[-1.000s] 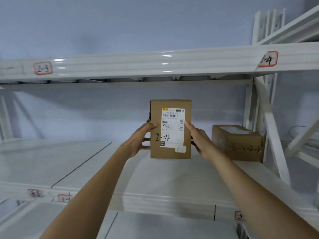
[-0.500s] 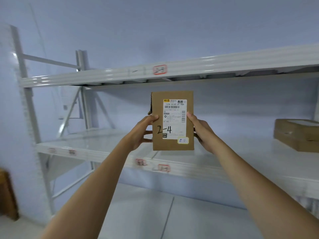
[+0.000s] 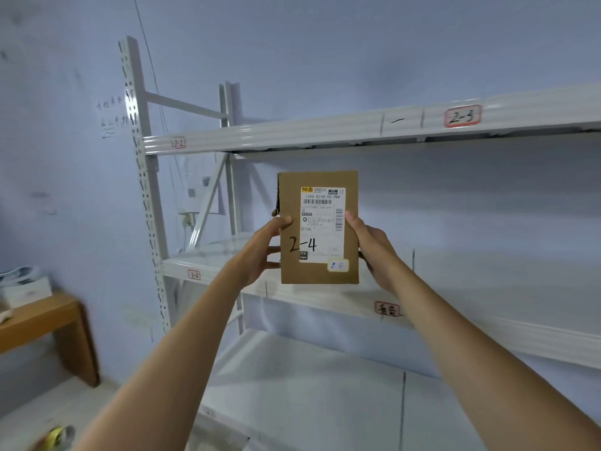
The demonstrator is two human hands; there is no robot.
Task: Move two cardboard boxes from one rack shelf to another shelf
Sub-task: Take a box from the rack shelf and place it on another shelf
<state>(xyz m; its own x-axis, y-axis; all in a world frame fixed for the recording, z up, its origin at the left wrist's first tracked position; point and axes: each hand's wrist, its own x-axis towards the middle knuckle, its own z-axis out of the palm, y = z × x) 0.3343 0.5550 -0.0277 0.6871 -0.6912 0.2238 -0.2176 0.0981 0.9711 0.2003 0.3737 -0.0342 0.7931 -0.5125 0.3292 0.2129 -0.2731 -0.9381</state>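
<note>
A flat, brown rectangular cardboard box (image 3: 319, 226) hangs in the air in front of the white metal rack (image 3: 325, 131), upright with its broad face turned toward the person, level with the gap between the upper beam and the middle shelf (image 3: 455, 288) and touching neither. The white shipping label (image 3: 322, 224) on that face carries a barcode and a handwritten "2-4" that runs off the paper onto the cardboard; a small pale sticker (image 3: 338, 265) sits just under the label's lower right corner. The left hand (image 3: 260, 252) clamps the box's left edge, thumb laid over the front and the fingers curled behind, and the right hand (image 3: 370, 245) mirrors it on the right edge, so the box is pinched from both sides between two pressing palms. Held out at arm's length this easily, it looks light, and the walls seem stiff enough to take that sideways squeeze without bowing. Plain cardboard gives bare skin decent friction, though the glossy label would be the slicker place to press, so the bare edges are the better purchase. The left edge looks slightly ragged, perhaps a torn flap or tape end, worth keeping the fingers clear of. Red-framed tags (image 3: 461, 116) mark the shelf bays along the beams. A low wooden bench (image 3: 42, 320) stands well off to the left by the wall.
</note>
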